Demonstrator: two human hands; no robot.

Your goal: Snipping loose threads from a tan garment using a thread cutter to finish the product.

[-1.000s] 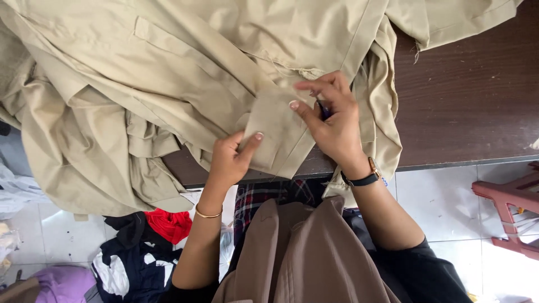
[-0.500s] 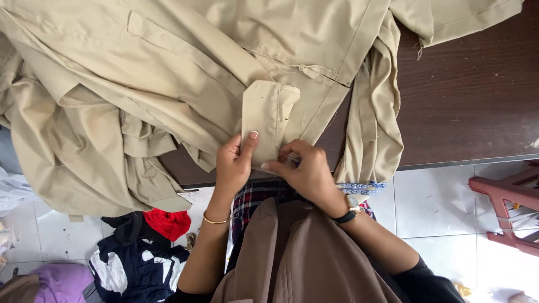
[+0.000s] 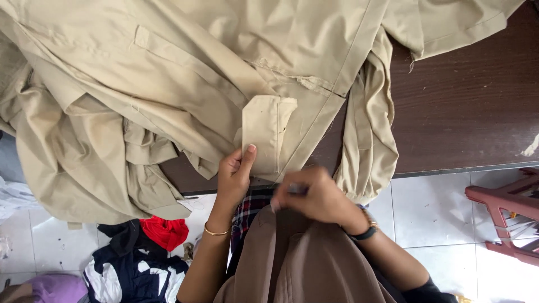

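Note:
A large beige garment (image 3: 185,67) lies spread and bunched over a dark wooden table (image 3: 466,112), with part of it hanging off the near edge. A small rectangular beige flap (image 3: 266,132) of it is folded toward me. My left hand (image 3: 234,174), with a gold bangle on the wrist, pinches the lower left edge of this flap, thumb on top. My right hand (image 3: 320,199) is blurred just below the table edge above my lap. Its fingers are closed around a small dark tool (image 3: 295,188), and it is apart from the cloth. A dark watch sits on that wrist.
On the tiled floor at the lower left lies a heap of clothes: dark blue and white (image 3: 135,269), red (image 3: 164,231), purple (image 3: 53,287). A red plastic stool (image 3: 505,207) stands on the right. The table's right part shows bare wood.
My right hand has drawn back from the flap, over the table edge, down to my lap. My left hand has kept its hold on the flap's lower edge.

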